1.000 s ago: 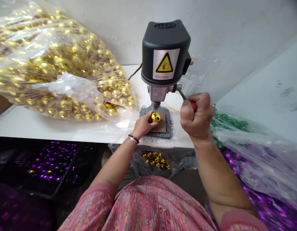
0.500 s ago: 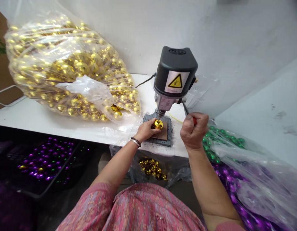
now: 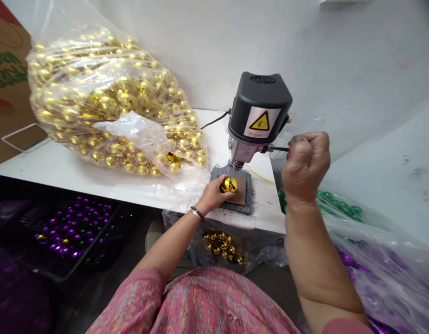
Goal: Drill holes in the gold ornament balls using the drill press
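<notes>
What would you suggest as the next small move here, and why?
Probably lower the feed lever with the right hand: it grips the lever, and the left hand holds the gold ball over the brown pad under the drill bit.

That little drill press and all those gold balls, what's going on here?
A person is working at a small bench drill press. Their left hand holds a shiny gold ball on a brown pad on the press's grey base, right under the bit. Their right hand is raised in a fist around a thin dark tool. A big clear bag of gold balls sits on the white table beside the press.
</notes>
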A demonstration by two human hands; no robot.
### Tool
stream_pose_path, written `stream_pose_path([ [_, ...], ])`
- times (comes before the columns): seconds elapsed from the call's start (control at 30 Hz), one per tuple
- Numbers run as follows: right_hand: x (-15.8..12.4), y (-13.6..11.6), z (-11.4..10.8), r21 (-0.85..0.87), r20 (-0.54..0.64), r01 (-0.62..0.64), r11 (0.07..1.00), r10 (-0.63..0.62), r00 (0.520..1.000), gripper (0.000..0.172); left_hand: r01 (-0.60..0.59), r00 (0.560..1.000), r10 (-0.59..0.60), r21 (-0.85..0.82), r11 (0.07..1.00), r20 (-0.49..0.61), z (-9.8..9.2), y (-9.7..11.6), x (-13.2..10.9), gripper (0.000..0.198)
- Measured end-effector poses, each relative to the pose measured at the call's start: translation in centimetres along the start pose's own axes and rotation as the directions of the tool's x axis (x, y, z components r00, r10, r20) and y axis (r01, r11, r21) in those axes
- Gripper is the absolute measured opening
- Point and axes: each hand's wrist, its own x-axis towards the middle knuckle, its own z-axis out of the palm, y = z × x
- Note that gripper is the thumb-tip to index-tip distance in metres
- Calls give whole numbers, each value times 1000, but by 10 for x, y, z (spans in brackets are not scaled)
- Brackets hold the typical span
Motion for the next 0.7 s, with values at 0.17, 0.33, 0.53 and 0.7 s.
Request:
stream_pose_path([
  [0.17, 4, -2, 0, 57, 15, -73, 996, 72, 997, 22, -128, 963, 139, -62, 990, 233, -18, -1, -43, 71],
  [0.33, 2, 1, 1, 68, -19, -65, 996, 67, 998, 20, -125, 981, 117, 48, 991, 157, -62, -14, -37, 47],
  [0.53, 2, 1, -1, 81, 2, -82, 993, 82, 997, 24, 261, 946, -128, 464, 847, -297, -140, -43, 33, 24],
  [0.7, -1, 0, -3, 61, 42, -88, 994, 86, 995, 27, 373, 926, -274, 518, 770, -260, -148, -62, 50, 11],
])
